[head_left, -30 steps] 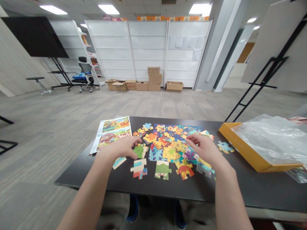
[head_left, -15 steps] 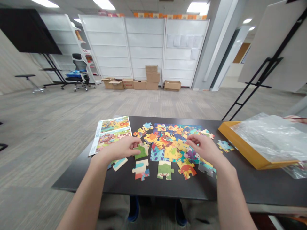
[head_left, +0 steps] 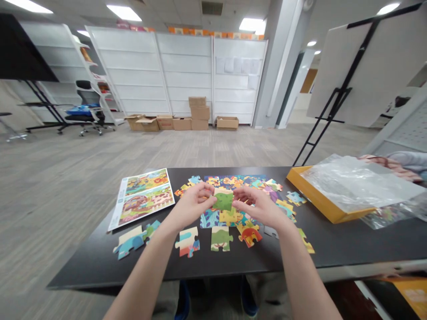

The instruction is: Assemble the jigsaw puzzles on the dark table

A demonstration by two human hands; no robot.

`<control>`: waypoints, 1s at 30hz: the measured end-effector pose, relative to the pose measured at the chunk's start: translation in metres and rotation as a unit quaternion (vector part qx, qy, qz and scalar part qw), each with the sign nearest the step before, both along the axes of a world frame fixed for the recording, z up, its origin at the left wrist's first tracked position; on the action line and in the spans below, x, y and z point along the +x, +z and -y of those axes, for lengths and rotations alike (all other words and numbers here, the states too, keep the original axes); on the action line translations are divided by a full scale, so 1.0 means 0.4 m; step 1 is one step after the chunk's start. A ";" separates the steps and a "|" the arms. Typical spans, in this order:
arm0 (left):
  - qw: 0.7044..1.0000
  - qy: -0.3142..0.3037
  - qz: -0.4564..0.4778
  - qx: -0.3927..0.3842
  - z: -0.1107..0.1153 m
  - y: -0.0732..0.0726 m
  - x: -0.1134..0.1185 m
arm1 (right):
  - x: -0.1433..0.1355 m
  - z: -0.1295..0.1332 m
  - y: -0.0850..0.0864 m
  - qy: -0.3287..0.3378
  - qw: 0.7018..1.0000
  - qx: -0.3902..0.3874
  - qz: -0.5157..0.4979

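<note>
Between my two hands, above the heap of puzzle pieces, is a green puzzle piece [head_left: 223, 200] with a pale top edge. My left hand [head_left: 197, 202] pinches its left side. The fingers of my right hand [head_left: 255, 204] close on its right side. Nearer the table's front edge lie a white, blue and red piece [head_left: 187, 241], a green piece [head_left: 220, 238] and a red and yellow piece [head_left: 249, 234]. A blue and cream piece [head_left: 129, 242] rests at the left. Mixed pieces lie in a heap beyond and under my hands.
A picture sheet [head_left: 142, 195] lies on the left of the black table [head_left: 160, 269]. At the right, a yellow box lid [head_left: 315, 195] holds clear plastic wrap [head_left: 370, 184]. A light blue piece [head_left: 296, 198] is beside the lid. Cardboard boxes stand far off.
My left hand has brought the green piece rightward to the middle, and my right hand has come in and taken its other side. The view has turned slightly right.
</note>
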State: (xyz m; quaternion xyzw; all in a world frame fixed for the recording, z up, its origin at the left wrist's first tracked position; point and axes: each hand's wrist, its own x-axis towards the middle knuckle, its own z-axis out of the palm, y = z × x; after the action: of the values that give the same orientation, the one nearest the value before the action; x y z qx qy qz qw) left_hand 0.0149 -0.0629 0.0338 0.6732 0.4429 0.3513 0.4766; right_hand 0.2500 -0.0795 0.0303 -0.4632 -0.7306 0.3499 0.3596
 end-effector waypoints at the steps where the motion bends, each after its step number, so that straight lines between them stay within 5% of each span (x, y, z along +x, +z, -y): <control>1: 1.000 0.005 0.010 -0.003 -0.003 -0.006 0.017 | -0.001 0.000 -0.001 0.002 1.000 -0.006 -0.021; 8: 0.999 -0.006 0.005 0.045 -0.034 -0.030 0.115 | 0.035 -0.026 -0.037 -0.052 0.995 -0.009 -0.083; 12: 0.975 0.009 -0.165 0.146 -0.041 -0.038 0.155 | 0.118 -0.051 -0.036 -0.144 0.983 0.008 -0.116; 17: 0.897 -0.051 -0.382 0.216 -0.017 -0.028 0.181 | 0.285 -0.160 -0.018 -0.270 0.955 0.020 -0.117; 23: 0.890 -0.096 -0.393 0.208 -0.021 -0.020 0.168 | 0.379 -0.314 -0.060 -0.251 0.967 -0.040 0.027; 30: 0.883 -0.089 -0.411 0.210 -0.043 -0.035 0.153 | 0.395 -0.371 -0.140 -0.229 0.962 0.013 0.146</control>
State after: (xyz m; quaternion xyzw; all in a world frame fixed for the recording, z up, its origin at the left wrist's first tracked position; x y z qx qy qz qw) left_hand 0.0760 -0.0458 0.0199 0.8781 0.4532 0.0836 0.1290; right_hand 0.4080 0.0688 -0.0259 -0.6592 -0.6543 0.1769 0.3256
